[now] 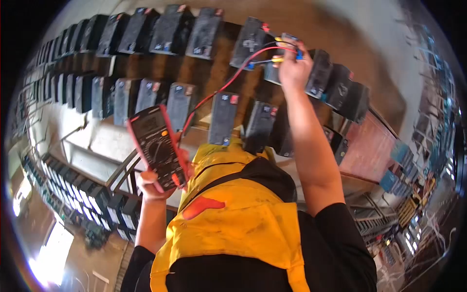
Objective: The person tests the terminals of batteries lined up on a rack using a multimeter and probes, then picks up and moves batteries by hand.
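Note:
My left hand [158,185] is wrapped round a red and black multimeter [158,146], its screen facing up and its dial near the middle. A red lead [221,87] curves from the meter up to the right. My right hand [295,65] is closed on the test probes [278,59], which have yellow and blue parts, over the far row of black batteries. One probe reaches left toward the blue-marked terminal of a battery [248,43]; whether it touches is unclear. Another battery [224,117] stands upright nearer my yellow apron [233,214].
Two long rows of batteries [170,29] run across the brown bench. At lower left a rack [78,190] holds several more batteries. A reddish board [372,151] lies to the right, with shelving and loose wires [433,233] beyond it.

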A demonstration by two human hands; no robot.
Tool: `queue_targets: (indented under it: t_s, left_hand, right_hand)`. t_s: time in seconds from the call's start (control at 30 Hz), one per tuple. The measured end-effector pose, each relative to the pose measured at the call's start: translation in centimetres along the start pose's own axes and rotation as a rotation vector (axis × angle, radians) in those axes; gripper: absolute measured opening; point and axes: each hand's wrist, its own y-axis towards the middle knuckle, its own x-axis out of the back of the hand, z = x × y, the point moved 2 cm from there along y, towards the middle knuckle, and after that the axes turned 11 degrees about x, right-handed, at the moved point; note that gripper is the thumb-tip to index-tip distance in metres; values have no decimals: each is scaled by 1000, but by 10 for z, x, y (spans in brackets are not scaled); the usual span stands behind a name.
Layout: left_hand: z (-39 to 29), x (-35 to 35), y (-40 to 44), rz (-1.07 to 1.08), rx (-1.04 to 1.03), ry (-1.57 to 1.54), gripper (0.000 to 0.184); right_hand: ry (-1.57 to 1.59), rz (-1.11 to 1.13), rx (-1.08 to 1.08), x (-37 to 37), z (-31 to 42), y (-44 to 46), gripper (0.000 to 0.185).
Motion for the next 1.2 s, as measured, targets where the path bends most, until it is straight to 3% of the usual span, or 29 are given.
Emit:
queue_targets:
  t_s: [0.13,0.37,0.57,0.7,0.77,0.87,0.9,0.97,1.03,1.2]
  left_hand:
    - [-1,5,-4,-53,-4,21,117]
    - [-6,4,7,107,82,-47,120]
    - [-7,10,5,145,107,-59,119]
    - [0,19,-5,52,143,18,116]
    - [5,28,-11,19,159,111,99]
    - [14,51,-30,-131,213,333,88]
    - [20,58,-39,-173,218,351,88]
    - [32,72,-54,-257,216,391,86]
    - [48,83,-68,-258,205,314,83]
    - [102,101,-89,-299,193,270,75]
  right_hand:
    - [-76,-10,25,-2,-1,0,19]
    - [-236,-16,2,-7,10,1,25]
    - [-155,6,31,-10,6,2,18]
    - [-137,-26,48,-10,3,2,20]
    - [-121,-35,-31,-12,2,3,18]
    - [17,-29,25,-7,-10,0,16]
    - [29,-17,54,-5,-10,-7,32]
    - [140,23,66,6,2,-26,21]
    - [128,92,30,24,41,-59,33]
    - [138,199,-29,115,64,-140,38]
